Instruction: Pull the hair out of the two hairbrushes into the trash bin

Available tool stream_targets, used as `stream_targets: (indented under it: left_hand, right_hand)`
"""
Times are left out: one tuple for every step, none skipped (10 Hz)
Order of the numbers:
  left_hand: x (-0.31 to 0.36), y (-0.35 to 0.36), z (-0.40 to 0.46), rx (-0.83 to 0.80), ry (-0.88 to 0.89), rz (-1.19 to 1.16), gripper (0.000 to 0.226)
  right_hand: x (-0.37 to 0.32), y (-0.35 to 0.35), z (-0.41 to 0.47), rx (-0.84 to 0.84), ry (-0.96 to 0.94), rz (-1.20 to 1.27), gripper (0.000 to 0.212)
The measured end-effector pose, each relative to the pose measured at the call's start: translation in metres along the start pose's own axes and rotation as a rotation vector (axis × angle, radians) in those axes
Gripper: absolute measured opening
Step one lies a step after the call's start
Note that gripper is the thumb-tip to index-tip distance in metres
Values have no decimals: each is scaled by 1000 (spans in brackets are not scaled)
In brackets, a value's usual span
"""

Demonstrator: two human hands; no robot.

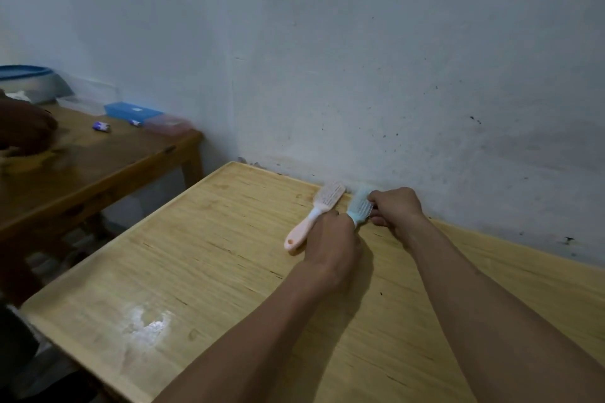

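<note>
Two hairbrushes lie near the wall at the far edge of a light wooden table (203, 271). The pink hairbrush (316, 214) rests flat, bristles up, handle pointing toward me, untouched. Right beside it is the blue hairbrush (359, 203). My left hand (332, 242) is closed around the blue brush's handle, which it hides. My right hand (394, 206) has its fingers pinched on the right side of the blue brush's bristle head. I cannot tell whether hair is between the fingers. No trash bin is in view.
A dark wooden table (98, 160) stands to the left with a blue box (132, 111), a pink box (167, 124), small tubes and a metal bowl with a blue lid (29, 82). A stained white wall (393, 75) runs right behind the brushes.
</note>
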State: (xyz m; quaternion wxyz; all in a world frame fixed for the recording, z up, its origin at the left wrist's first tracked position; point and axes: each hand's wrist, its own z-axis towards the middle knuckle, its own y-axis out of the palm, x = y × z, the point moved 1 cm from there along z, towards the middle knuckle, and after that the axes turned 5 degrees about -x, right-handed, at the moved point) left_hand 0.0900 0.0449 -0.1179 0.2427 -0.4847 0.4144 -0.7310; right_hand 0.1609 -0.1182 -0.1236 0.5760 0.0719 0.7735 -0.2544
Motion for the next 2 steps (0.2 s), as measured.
stream_targets:
  left_hand:
    - [0,0,0,-15,-12,-31,24]
    - [4,-4,-10,84,8,-35,43]
  right_hand:
    - [1,0,-5,-24,-2,7,23]
    - [-1,-4,-14,-41,2,34,31]
